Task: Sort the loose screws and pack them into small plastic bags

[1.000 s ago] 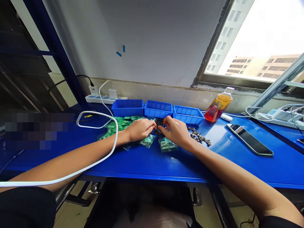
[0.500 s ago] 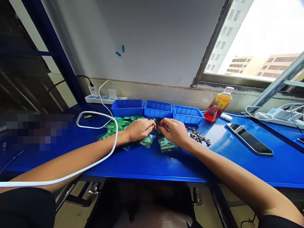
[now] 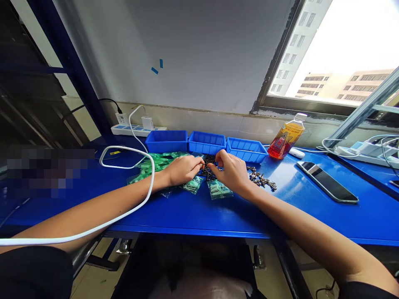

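Small dark parts (image 3: 208, 172), heaped on the blue tabletop (image 3: 193, 216), directly between the two hands, close by the fingertips and partly hidden by them. Clock face centred on this heap. At 9 o'clock, left hand (image 3: 183, 169) with fingers curled, thumb and forefinger drawn together at the heap's edge. At 3 o'clock, right hand (image 3: 232, 170), forefinger arched, thumb pointing towards the left fingertips. Grip of either hand: impossible to tell whether closed upon a part or vacant, fingertips too small to resolve. At 7 and 5 o'clock, just beside the heap, green-tinted packets (image 3: 220, 189) of slender pieces. At 9 to 10 o'clock, green bags (image 3: 162, 161), partly behind the left hand. At 10, 12 and 2 o'clock, three blue bins (image 3: 207, 143) in a row. Farther out at 3 o'clock, beyond the right hand, loose metallic screws (image 3: 263, 180).
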`<state>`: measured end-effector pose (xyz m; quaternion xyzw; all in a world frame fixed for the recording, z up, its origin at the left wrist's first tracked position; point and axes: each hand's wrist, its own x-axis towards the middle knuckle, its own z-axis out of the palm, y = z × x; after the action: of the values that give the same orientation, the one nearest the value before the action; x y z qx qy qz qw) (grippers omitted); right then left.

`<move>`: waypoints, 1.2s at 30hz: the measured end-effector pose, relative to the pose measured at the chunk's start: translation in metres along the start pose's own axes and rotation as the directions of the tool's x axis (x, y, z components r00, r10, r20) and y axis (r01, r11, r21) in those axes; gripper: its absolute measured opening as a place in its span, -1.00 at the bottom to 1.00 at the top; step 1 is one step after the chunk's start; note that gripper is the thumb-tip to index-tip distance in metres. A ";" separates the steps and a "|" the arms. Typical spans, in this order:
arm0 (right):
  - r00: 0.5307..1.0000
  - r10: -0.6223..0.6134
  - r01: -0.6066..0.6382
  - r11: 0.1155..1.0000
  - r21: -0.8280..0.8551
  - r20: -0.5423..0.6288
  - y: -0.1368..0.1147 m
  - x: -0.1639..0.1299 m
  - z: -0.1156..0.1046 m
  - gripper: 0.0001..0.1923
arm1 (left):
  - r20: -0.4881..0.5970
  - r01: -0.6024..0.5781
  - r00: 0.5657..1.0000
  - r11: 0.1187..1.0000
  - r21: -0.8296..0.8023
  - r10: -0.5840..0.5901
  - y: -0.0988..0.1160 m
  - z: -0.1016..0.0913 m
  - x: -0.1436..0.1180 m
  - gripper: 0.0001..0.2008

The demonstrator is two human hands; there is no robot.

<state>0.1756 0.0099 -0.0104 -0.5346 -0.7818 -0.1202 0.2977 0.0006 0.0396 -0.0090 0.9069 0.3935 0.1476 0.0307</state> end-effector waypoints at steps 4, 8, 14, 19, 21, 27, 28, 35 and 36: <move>0.991 -0.124 0.122 0.991 0.060 0.040 0.003 0.001 0.002 -0.92 | 0.003 -0.011 1.000 1.000 0.022 0.011 0.000 0.000 0.000 -0.74; 0.984 -0.170 0.167 0.984 0.064 0.047 0.004 0.001 0.003 -0.92 | 0.002 -0.018 1.000 1.000 0.015 0.017 0.000 0.000 0.000 -0.73; 0.987 -0.137 0.134 0.990 0.038 0.082 0.003 0.001 0.004 -0.91 | 0.004 -0.010 1.000 1.000 -0.006 0.010 -0.001 0.001 -0.001 -0.72; 0.987 -0.114 0.113 0.994 0.011 0.116 0.002 0.001 0.002 -0.88 | 0.000 -0.014 1.000 1.000 -0.005 0.014 -0.001 0.000 -0.001 -0.73; 0.987 -0.106 0.106 0.994 0.008 0.122 0.001 0.001 0.002 -0.88 | 0.000 -0.018 1.000 1.000 -0.012 0.018 -0.001 0.000 -0.001 -0.73; 0.987 -0.080 0.080 0.997 0.007 0.140 0.000 0.001 0.001 -0.91 | -0.037 -0.049 0.998 0.999 -0.010 0.048 -0.004 0.004 -0.003 -0.74; 0.986 -0.075 0.074 0.997 0.008 0.146 0.000 0.001 0.001 -0.91 | -0.064 -0.066 0.996 0.998 -0.001 0.066 -0.005 0.004 -0.003 -0.74; 0.986 -0.032 0.036 0.999 -0.020 0.161 -0.001 0.002 -0.002 -0.90 | -0.453 -0.286 0.811 0.926 0.248 0.372 0.021 -0.022 -0.018 -0.79; 0.986 -0.032 0.036 0.999 -0.022 0.166 -0.001 0.002 -0.003 -0.89 | -0.461 -0.350 0.780 0.906 0.239 0.423 0.031 -0.024 -0.027 -0.81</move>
<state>0.1755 0.0098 -0.0066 -0.5329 -0.8113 -0.0901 0.2229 -0.0022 -0.0028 0.0131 0.8978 0.2025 0.3534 -0.1676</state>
